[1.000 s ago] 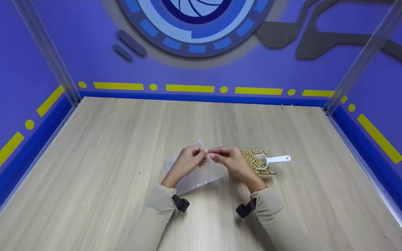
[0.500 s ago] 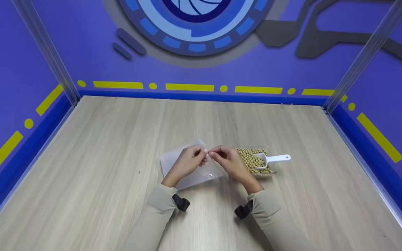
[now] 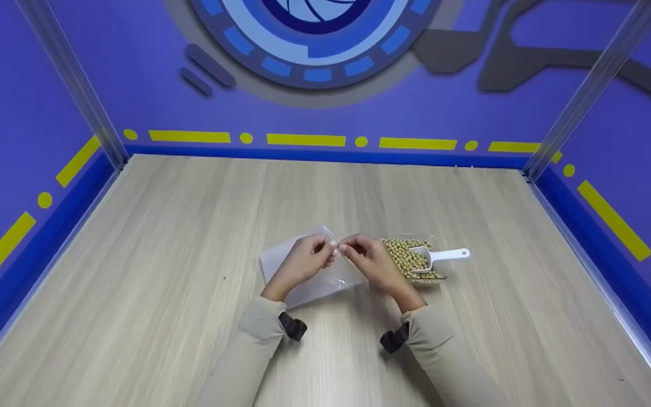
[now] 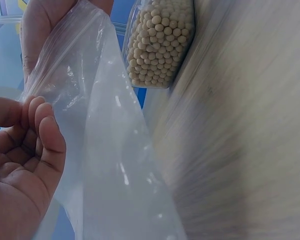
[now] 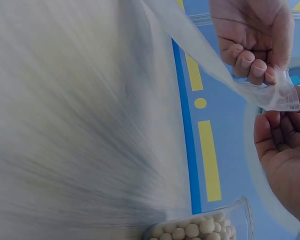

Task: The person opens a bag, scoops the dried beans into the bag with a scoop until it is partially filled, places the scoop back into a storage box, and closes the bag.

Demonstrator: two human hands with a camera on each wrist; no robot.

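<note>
A clear plastic zip bag (image 3: 311,288) hangs slanted from both hands above the table. My left hand (image 3: 303,263) pinches its top edge between thumb and curled fingers. Close beside, at the same edge, my right hand (image 3: 375,261) pinches the bag with thumb and forefinger, the fingertips of both hands nearly meeting. In the left wrist view the bag (image 4: 120,155) looks flat, with creases fanning out from the pinched edge. The right wrist view shows the bag's gathered corner (image 5: 285,97) between the two hands.
Just right of my right hand stands a clear box (image 3: 428,282) of round beige beans (image 3: 402,254). A white scoop (image 3: 450,255) rests in the beans, its handle pointing right. Blue panels (image 3: 325,121) wall in the wooden table (image 3: 190,226) at the back and sides.
The bag's hanging part has swung slightly up and to the left. My right hand has shifted a little, uncovering more of the beans, while my left stays nearly still.
</note>
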